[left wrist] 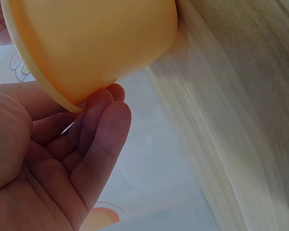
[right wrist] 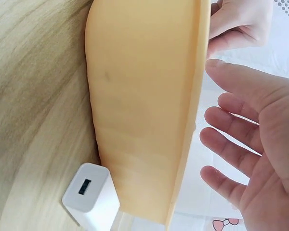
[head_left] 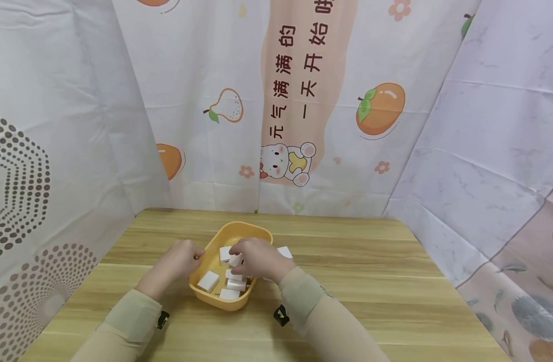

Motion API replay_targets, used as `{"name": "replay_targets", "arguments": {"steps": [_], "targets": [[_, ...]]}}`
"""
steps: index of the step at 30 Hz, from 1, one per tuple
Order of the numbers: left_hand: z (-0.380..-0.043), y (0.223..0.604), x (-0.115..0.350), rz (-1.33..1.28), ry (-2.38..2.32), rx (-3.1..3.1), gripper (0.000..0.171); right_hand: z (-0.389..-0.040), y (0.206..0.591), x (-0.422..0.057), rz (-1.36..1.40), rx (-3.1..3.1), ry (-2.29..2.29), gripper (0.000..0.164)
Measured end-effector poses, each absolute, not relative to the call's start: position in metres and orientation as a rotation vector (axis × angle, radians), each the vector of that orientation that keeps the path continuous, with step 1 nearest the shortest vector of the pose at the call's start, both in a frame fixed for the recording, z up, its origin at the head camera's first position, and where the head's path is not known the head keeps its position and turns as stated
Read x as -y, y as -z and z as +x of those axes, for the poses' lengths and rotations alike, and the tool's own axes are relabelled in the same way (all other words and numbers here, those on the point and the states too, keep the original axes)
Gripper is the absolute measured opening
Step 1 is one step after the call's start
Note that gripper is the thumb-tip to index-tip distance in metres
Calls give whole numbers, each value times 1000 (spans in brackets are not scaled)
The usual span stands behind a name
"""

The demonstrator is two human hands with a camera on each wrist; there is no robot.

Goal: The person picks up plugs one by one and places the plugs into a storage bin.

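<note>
A yellow plastic bin stands on the table with several white USB charger plugs inside. My left hand pinches its left rim; the left wrist view shows those fingers against the outer wall. Over the bin's right side, my right hand reaches in from above, its fingertips close to a white charger. In the right wrist view, the right hand's fingers are spread apart with nothing visible between them. The bin's far rim partly hides behind this hand.
Outside the bin on its right, a white charger lies on the wooden table, partly hidden by the right hand. Another view of the bin's side has a charger with its USB port showing. Printed curtains hang behind the table.
</note>
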State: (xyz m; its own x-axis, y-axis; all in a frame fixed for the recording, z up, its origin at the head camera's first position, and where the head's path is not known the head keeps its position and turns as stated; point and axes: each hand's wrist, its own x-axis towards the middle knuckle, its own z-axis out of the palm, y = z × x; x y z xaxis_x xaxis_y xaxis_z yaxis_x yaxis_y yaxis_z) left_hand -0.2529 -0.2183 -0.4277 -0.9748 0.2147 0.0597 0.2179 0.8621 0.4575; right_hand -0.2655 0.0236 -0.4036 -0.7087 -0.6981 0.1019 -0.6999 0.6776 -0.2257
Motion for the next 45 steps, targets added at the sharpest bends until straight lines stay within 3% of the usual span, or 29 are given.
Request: {"name": "replay_targets", "arguments": {"steps": [13, 45], "targets": [[-253, 429, 217, -268, 803, 3053, 28, -268, 383, -40, 1248, 2784, -440, 41], [-253, 429, 217, -267, 822, 3057, 29, -270, 352, -124, 1023, 2645, -713, 48]]}}
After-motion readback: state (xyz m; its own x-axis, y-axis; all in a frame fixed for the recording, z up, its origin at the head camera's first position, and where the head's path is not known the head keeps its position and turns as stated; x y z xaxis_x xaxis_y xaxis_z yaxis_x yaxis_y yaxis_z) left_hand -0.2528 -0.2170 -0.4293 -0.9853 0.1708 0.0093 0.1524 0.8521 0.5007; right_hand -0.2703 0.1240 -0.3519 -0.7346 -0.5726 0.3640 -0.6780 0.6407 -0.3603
